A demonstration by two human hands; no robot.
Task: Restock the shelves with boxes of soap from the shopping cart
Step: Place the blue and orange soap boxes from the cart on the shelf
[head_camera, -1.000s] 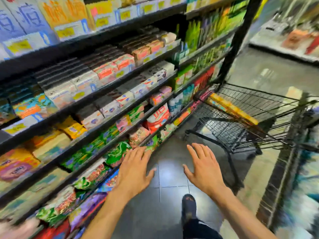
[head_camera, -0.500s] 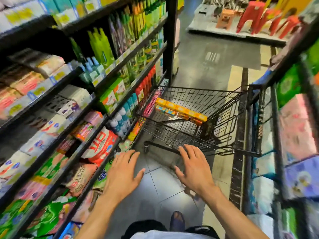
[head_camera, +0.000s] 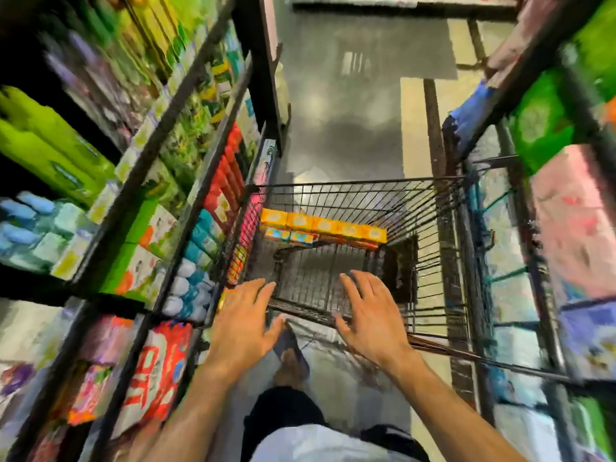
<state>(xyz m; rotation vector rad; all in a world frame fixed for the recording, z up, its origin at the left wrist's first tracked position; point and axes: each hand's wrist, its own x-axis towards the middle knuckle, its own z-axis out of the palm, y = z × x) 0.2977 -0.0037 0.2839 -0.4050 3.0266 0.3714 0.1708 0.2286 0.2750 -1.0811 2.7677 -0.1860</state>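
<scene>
A black wire shopping cart [head_camera: 433, 228] stands in the aisle straight ahead of me. A row of orange and yellow soap boxes [head_camera: 323, 226] lies along its far end, with more boxes under them. My left hand [head_camera: 241, 325] is open, fingers spread, just above the cart's near rim on the left. My right hand [head_camera: 370, 315] is open too, hovering over the near rim on the right. Neither hand holds anything. The picture is blurred by motion.
Dark shelving [head_camera: 186, 128] full of bottles and packets runs along the left, close against the cart. Another rack [head_camera: 540, 211] with green and pink packs stands on the right. Glossy tiled floor [head_camera: 343, 111] stretches beyond the cart. My foot [head_camera: 290, 358] shows below the hands.
My view has swung from the left shelves round to the cart, which is now straight ahead and much closer. Both open hands have moved forward over its near rim.
</scene>
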